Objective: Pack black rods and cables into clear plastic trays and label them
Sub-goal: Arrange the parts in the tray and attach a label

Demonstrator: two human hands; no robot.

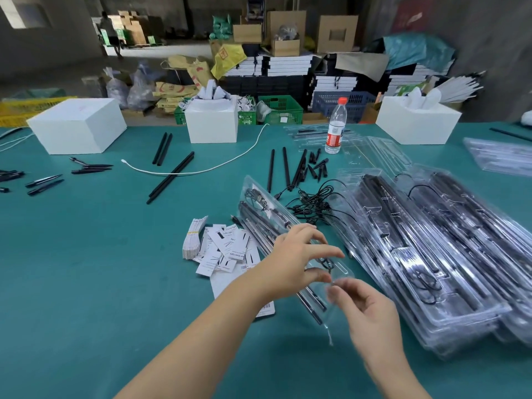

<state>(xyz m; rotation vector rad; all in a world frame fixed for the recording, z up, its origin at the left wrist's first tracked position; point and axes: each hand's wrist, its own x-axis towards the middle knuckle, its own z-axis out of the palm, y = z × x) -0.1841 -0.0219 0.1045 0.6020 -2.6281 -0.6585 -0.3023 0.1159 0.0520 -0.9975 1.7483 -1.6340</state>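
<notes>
Long clear plastic tray (pixel 276 226) holding black rods, lying slantwise under both hands. Left hand (pixel 290 254) pinches its thin black cable (pixel 326 262); right hand (pixel 365 309), fingers curled, nips the near rim. Judged light, flexible, slippery; best gripped along rim edges.

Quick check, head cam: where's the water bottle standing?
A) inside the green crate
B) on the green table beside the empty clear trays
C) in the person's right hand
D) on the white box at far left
B: the water bottle stands upright on the green table, next to the empty clear trays; neither hand is near it.
</notes>
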